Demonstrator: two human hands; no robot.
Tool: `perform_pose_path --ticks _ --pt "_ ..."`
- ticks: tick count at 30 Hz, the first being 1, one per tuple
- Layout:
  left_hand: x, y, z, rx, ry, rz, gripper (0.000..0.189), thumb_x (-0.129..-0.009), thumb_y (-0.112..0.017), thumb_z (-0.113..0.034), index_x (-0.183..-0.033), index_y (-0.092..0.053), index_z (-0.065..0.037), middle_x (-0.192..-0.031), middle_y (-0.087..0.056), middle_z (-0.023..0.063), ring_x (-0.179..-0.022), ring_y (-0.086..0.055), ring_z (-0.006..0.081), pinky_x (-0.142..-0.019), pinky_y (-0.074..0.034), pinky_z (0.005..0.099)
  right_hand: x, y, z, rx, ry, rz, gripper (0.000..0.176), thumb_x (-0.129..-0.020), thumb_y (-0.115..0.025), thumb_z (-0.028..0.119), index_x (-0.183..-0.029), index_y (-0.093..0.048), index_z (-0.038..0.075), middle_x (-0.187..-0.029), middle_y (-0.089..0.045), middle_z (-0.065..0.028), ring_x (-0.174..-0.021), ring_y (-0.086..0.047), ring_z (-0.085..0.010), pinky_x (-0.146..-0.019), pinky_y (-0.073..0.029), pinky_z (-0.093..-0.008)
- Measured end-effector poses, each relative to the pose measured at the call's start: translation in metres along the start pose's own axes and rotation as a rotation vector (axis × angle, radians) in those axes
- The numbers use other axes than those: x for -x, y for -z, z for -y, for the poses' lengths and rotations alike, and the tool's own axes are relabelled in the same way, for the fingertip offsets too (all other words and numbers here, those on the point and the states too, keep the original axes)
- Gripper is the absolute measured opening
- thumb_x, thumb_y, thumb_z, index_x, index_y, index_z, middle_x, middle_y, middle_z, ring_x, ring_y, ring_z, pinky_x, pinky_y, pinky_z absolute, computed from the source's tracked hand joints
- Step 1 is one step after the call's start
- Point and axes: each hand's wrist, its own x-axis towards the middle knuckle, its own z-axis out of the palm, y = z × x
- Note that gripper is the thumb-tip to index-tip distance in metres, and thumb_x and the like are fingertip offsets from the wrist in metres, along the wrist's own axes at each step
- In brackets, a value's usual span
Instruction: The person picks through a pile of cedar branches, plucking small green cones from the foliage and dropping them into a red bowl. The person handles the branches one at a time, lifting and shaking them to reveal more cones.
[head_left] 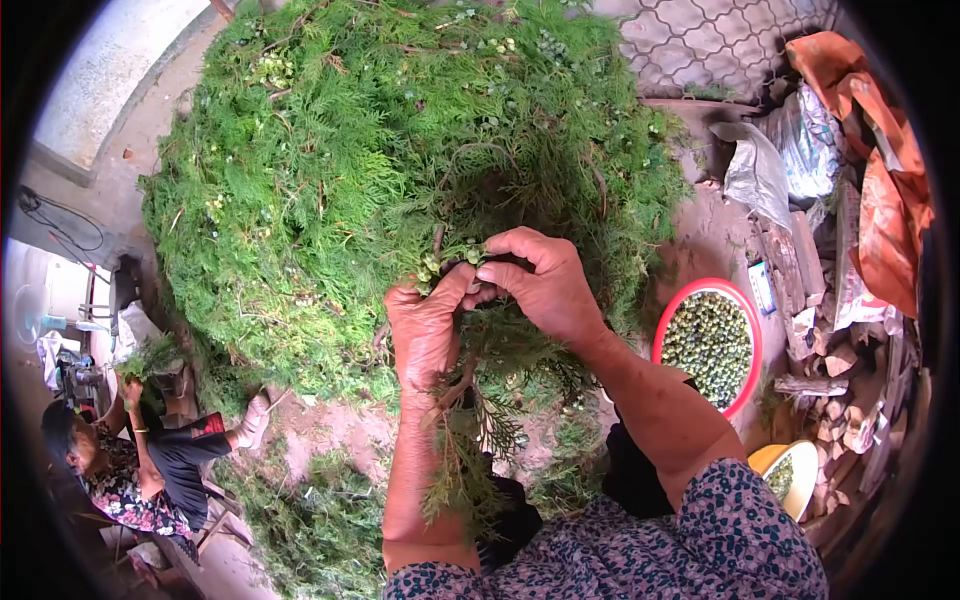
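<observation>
Both hands meet over a big heap of green arborvitae branches (330, 170). My left hand (424, 328) is closed around a leafy branch (462, 450), whose lower sprays hang down along my left forearm. Small pale green cones (428, 270) cluster at the left thumb and fingers. My right hand (545, 285) is closed in a pinch beside the left thumb, at another small cone (474, 257) on the same sprig. The right fingertips are partly hidden behind the thumbs.
A red-rimmed basin (757, 345) full of green cones stands at right, with a yellow bowl (800, 480) below it. Stacked firewood (840, 400), sacks (755, 170) and an orange tarp (885, 210) line the right side. Another person (130, 470) sits at lower left holding a sprig.
</observation>
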Motion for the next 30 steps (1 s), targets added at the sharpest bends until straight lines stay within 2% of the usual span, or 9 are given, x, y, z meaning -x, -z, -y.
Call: perform_pose_path --ticks 2,3,5,6,8,15,20,24,30 --pt "-0.001 -0.002 0.000 -0.061 0.026 -0.039 0.005 -0.075 -0.061 0.002 -0.072 -0.059 -0.001 -0.062 -0.056 0.0044 -0.051 -0.050 0.0123 -0.052 -0.046 0.0263 0.001 0.002 -0.002 0.530 0.314 -0.022 0.014 -0.078 -0.061 0.001 -0.090 -0.056 -0.006 -0.078 -0.056 -0.0037 -0.063 -0.054 -0.0083 -0.055 -0.044 -0.0222" --pt "-0.001 -0.001 0.001 -0.062 0.025 -0.039 0.005 -0.075 -0.061 0.002 -0.072 -0.059 -0.001 -0.062 -0.056 0.0044 -0.051 -0.050 0.0123 -0.052 -0.046 0.0263 0.002 0.001 -0.001 0.530 0.314 -0.021 0.014 -0.078 -0.061 0.001 -0.090 -0.056 -0.006 -0.078 -0.056 -0.0037 -0.063 -0.054 -0.0083 -0.055 -0.044 -0.0222" --pt "-0.001 0.000 0.003 0.035 0.042 0.007 0.009 -0.075 -0.061 0.000 -0.068 -0.057 -0.002 -0.058 -0.052 0.0031 -0.050 -0.049 0.0130 -0.051 -0.042 0.0256 0.005 -0.003 0.005 0.286 0.039 -0.016 0.014 -0.079 -0.060 0.002 -0.091 -0.056 -0.004 -0.074 -0.056 -0.0044 -0.060 -0.054 -0.0098 -0.052 -0.043 -0.0230" --pt "-0.001 0.001 0.003 0.035 0.042 0.006 0.009 -0.075 -0.061 0.000 -0.068 -0.057 -0.002 -0.058 -0.052 0.0031 -0.050 -0.049 0.0130 -0.051 -0.042 0.0256 0.004 -0.002 0.005 0.286 0.039 -0.016 0.014 -0.079 -0.060 0.002 -0.091 -0.056 -0.004 -0.074 -0.056 -0.0044 -0.060 -0.054 -0.0098 -0.052 -0.043 -0.0230" --pt "-0.001 0.002 0.002 0.005 0.039 0.056 0.011 -0.075 -0.062 -0.002 -0.065 -0.056 -0.004 -0.057 -0.050 0.0028 -0.052 -0.049 0.0136 -0.051 -0.040 0.0256 0.002 0.002 0.007 -0.201 -0.232 -0.007 0.014 -0.078 -0.059 0.003 -0.090 -0.056 -0.004 -0.070 -0.056 -0.0051 -0.056 -0.051 -0.0097 -0.048 -0.039 -0.0225" --pt "0.000 -0.004 0.005 -0.062 0.023 0.016 0.005 -0.075 -0.061 -0.003 -0.071 -0.059 -0.003 -0.062 -0.055 0.0028 -0.055 -0.049 0.0109 -0.051 -0.038 0.0233 -0.003 0.010 0.012 -0.443 -0.207 0.075 0.022 -0.080 -0.059 0.008 -0.097 -0.052 -0.003 -0.075 -0.056 -0.0057 -0.058 -0.050 -0.0080 -0.048 -0.038 -0.0211" --pt "0.002 -0.005 0.009 -0.153 -0.034 0.017 0.005 -0.075 -0.062 -0.004 -0.078 -0.061 -0.001 -0.065 -0.058 0.0039 -0.054 -0.050 0.0103 -0.051 -0.038 0.0223 -0.001 0.001 0.015 0.119 -0.024 0.052 0.015 -0.079 -0.059 0.007 -0.091 -0.055 -0.001 -0.073 -0.055 -0.0029 -0.056 -0.047 -0.0065 -0.049 -0.039 -0.0223" --pt "-0.001 0.001 0.011 -0.155 -0.007 0.076 0.006 -0.077 -0.062 -0.003 -0.083 -0.062 -0.002 -0.066 -0.059 0.0005 -0.056 -0.050 0.0067 -0.051 -0.038 0.0204 0.001 0.002 0.018 0.143 -0.145 0.051 0.013 -0.081 -0.058 0.009 -0.090 -0.056 0.000 -0.070 -0.054 -0.0017 -0.055 -0.046 -0.0060 -0.048 -0.039 -0.0213" --pt "0.001 0.000 0.011 -0.131 0.017 0.074 0.005 -0.079 -0.062 -0.006 -0.083 -0.063 -0.002 -0.068 -0.060 0.0004 -0.057 -0.051 0.0066 -0.052 -0.039 0.0200 -0.002 0.006 0.017 -0.326 -0.284 -0.048 0.011 -0.082 -0.056 0.010 -0.087 -0.057 0.000 -0.067 -0.054 -0.0009 -0.053 -0.046 -0.0061 -0.047 -0.037 -0.0204"
